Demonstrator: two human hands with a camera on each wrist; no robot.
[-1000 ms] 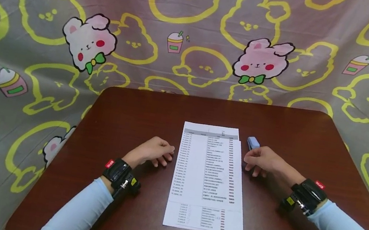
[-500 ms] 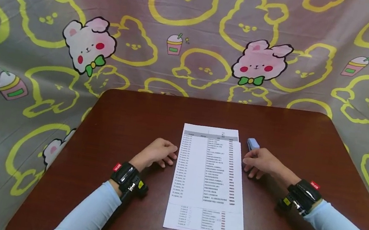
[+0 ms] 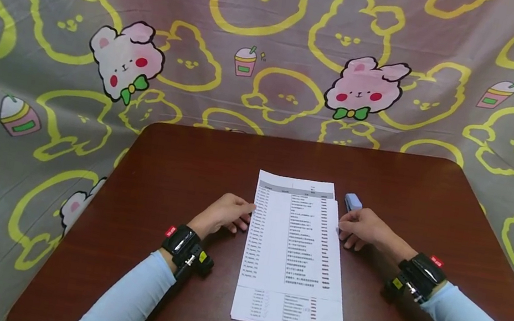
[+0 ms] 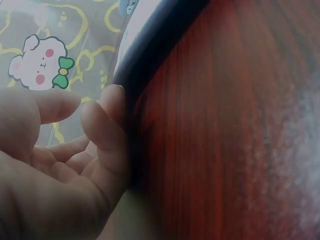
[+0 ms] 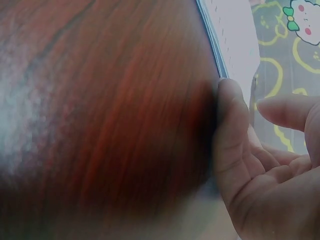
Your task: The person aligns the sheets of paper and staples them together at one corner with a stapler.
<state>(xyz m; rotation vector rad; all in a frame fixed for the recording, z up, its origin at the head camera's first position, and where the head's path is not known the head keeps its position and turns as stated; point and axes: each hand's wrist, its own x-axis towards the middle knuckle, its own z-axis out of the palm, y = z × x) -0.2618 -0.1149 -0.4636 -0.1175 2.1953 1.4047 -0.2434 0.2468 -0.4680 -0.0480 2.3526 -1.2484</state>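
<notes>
Several printed sheets (image 3: 269, 241) lie stacked on the brown table, one shifted so another shows below it. At their left edge is my left hand (image 3: 227, 213), its index finger reaching the paper. In the left wrist view a fingertip of my left hand meets the sheets (image 4: 142, 30) at the side, with a gap between the other digits. My right hand (image 3: 361, 227) is at the right edge. The right wrist view shows one of its fingertips against the layered sheets (image 5: 235, 35). Just beyond that hand lies a light-blue stapler (image 3: 353, 201), partly hidden.
The brown table (image 3: 186, 160) has rounded far corners. Behind it hangs a grey curtain (image 3: 296, 37) printed with yellow outlines and bunny faces. Both wrists wear black camera bands (image 3: 185, 247).
My left hand has moved right and now reaches the left edge of the sheets. My right hand has come slightly closer to their right edge. The stapler has stayed put.
</notes>
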